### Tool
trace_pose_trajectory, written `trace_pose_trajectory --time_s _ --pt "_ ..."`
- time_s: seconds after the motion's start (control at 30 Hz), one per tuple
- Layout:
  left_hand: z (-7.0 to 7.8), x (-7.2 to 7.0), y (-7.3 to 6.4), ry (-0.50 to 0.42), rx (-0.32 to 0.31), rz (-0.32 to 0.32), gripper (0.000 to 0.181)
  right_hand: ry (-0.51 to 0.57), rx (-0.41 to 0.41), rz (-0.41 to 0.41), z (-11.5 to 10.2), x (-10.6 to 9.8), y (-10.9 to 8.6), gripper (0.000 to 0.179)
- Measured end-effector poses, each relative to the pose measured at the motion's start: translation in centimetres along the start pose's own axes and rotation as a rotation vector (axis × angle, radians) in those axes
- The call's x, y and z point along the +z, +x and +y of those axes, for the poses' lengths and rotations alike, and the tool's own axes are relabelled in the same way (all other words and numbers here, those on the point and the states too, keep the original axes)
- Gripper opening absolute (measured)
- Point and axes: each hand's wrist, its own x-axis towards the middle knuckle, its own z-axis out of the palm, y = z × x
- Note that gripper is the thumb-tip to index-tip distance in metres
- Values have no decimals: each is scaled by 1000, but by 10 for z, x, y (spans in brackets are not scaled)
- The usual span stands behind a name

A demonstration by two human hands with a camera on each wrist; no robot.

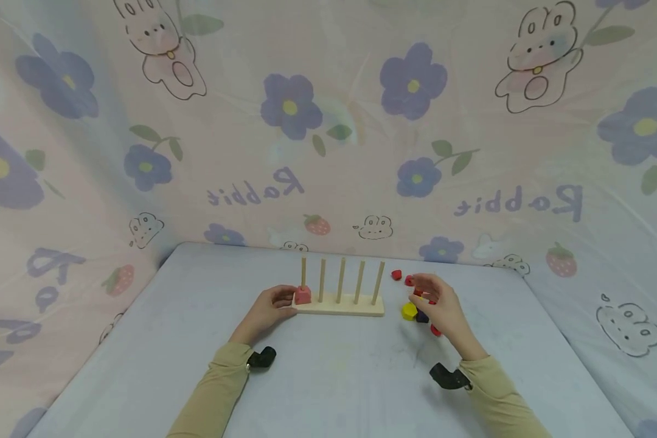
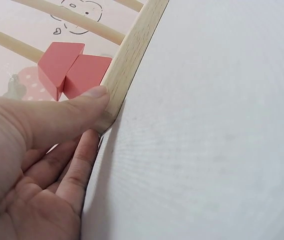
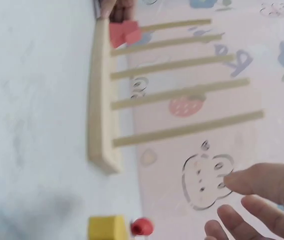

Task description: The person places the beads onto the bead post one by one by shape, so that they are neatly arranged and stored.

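Note:
A wooden peg stand (image 1: 339,309) with several upright pegs stands on the white tabletop. Two red blocks (image 2: 72,72) are stacked on its leftmost peg. My left hand (image 1: 268,310) holds the stand's left end, its thumb (image 2: 89,99) on the base beside the blocks and its fingertips against the end below. To the right of the stand, my right hand (image 1: 446,310) hovers over a small group of loose blocks. Thumb and fingers are apart in the right wrist view, with nothing between them. A yellow block (image 1: 409,312) and a dark block (image 1: 422,317) show below that hand, which partly hides the group.
Small red pieces (image 1: 396,275) lie behind the group, and another red piece (image 1: 435,330) lies in front of it. A patterned cloth (image 1: 350,152) with rabbits and flowers rises behind the table's back edge. Black wrist cameras sit at both sleeves.

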Motion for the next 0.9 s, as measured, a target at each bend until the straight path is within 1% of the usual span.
trace_pose_trajectory --time_s 0.17,0.33,0.5,0.6,0.73,0.83,0.9 --pt "1 0 0 11 17 -10 51 -57 45 -48 20 -4 -3 41" --pt "2 1 -1 22 3 4 51 -122 47 -101 33 -6 -3 38" --pt "3 2 -1 7 6 11 51 -176 18 -160 39 -5 -1 36" --pt "5 2 -2 18 -6 14 50 -213 -8 -192 43 -3 0 35" --pt "8 2 -3 28 -12 11 49 -251 -5 -216 46 -1 3 35" --pt "8 2 -3 27 1 12 48 -258 -7 -225 47 0 5 35" --pt "7 2 -3 28 10 14 48 -266 -25 -237 48 0 6 35"
